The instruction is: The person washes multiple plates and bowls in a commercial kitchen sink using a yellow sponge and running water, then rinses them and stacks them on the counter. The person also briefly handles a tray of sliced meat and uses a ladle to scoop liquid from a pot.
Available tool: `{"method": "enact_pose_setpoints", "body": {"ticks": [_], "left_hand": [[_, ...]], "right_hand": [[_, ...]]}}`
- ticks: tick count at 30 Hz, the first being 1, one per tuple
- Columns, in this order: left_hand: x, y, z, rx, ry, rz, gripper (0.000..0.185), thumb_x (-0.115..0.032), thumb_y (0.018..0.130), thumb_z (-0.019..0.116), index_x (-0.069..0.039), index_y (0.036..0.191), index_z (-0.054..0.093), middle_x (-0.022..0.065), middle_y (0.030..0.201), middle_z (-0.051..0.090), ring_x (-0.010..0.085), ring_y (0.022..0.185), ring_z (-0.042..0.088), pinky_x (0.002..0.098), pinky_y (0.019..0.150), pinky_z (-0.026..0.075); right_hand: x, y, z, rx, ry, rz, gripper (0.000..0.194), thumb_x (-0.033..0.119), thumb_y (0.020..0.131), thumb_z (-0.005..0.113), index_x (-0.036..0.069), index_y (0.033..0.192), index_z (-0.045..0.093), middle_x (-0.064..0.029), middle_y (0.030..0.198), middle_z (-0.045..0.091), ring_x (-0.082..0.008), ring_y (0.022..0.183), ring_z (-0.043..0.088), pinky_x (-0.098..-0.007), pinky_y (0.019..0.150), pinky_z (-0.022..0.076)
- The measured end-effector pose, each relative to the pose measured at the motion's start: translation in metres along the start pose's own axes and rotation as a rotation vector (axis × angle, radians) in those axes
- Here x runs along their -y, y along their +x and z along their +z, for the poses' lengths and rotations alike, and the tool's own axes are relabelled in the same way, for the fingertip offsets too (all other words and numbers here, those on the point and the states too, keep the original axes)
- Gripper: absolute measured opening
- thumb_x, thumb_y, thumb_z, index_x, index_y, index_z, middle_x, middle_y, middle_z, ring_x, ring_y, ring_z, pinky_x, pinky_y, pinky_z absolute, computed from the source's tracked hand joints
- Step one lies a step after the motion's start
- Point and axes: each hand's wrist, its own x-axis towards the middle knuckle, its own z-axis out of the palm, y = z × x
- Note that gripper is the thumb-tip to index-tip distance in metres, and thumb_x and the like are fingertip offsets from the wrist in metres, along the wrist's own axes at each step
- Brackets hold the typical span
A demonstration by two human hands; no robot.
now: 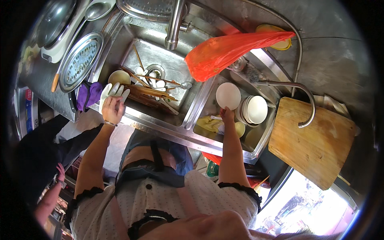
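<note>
My right hand (228, 115) grips the rim of a white bowl (228, 96) above the right sink basin, beside a tilted stack of white bowls (257, 109). My left hand (113, 109) is at the front left edge of the left basin, against a pale rubber glove (109, 91); whether its fingers hold the glove, I cannot tell. Chopsticks (153, 91), white spoons (152, 78) and a cream bowl (119, 77) lie in the left basin. A yellow cloth (207, 124) and a small yellowish bowl (239, 129) lie low in the right basin.
A red plastic bag (222, 57) lies over the basin divider near the faucet (172, 33). A curved tap (309, 99) reaches over a wooden cutting board (312, 141) at right. A perforated metal tray (81, 61) and purple cloth (90, 95) lie left. Another person's hand (61, 172) shows lower left.
</note>
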Motion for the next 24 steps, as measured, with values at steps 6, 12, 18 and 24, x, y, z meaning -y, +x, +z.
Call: {"method": "enact_pose_setpoints", "body": {"ticks": [6, 12, 18, 24], "left_hand": [[0.000, 0.000, 0.000, -0.007, -0.017, 0.001, 0.016, -0.013, 0.077, 0.064, -0.007, 0.092, 0.066, 0.0088, 0.080, 0.057, 0.0275, 0.075, 0.058, 0.0386, 0.068, 0.047], [0.004, -0.002, -0.005, -0.046, -0.050, -0.028, 0.019, -0.017, 0.073, 0.068, -0.008, 0.089, 0.065, 0.0104, 0.083, 0.059, 0.0315, 0.080, 0.059, 0.0408, 0.071, 0.049], [0.010, -0.003, -0.014, -0.042, -0.050, 0.012, 0.018, -0.018, 0.073, 0.067, -0.010, 0.089, 0.065, 0.0083, 0.082, 0.055, 0.0288, 0.077, 0.058, 0.0394, 0.069, 0.049], [0.014, -0.002, -0.017, -0.076, -0.105, 0.022, 0.014, -0.016, 0.073, 0.067, -0.012, 0.086, 0.067, 0.0062, 0.079, 0.054, 0.0257, 0.075, 0.057, 0.0368, 0.067, 0.049]], "right_hand": [[0.011, -0.034, -0.021, -0.041, 0.182, 0.136, 0.057, 0.048, 0.089, 0.059, 0.012, 0.129, 0.039, -0.0168, 0.081, 0.065, -0.0277, 0.065, 0.064, -0.0401, 0.058, 0.0536], [0.071, -0.162, 0.032, 0.079, -0.008, -0.185, 0.025, 0.033, 0.093, 0.056, 0.013, 0.108, 0.055, -0.0064, 0.079, 0.063, -0.0144, 0.058, 0.056, -0.0259, 0.052, 0.0444], [0.090, -0.271, 0.206, 0.602, -0.154, -0.675, 0.020, 0.013, 0.094, 0.052, 0.003, 0.110, 0.058, -0.0053, 0.085, 0.061, -0.0132, 0.073, 0.062, -0.0263, 0.065, 0.0532], [0.016, -0.266, 0.417, 0.810, -0.783, -0.957, 0.019, 0.015, 0.090, 0.061, 0.003, 0.103, 0.064, -0.0108, 0.093, 0.069, -0.0216, 0.084, 0.067, -0.0309, 0.075, 0.0507]]}}
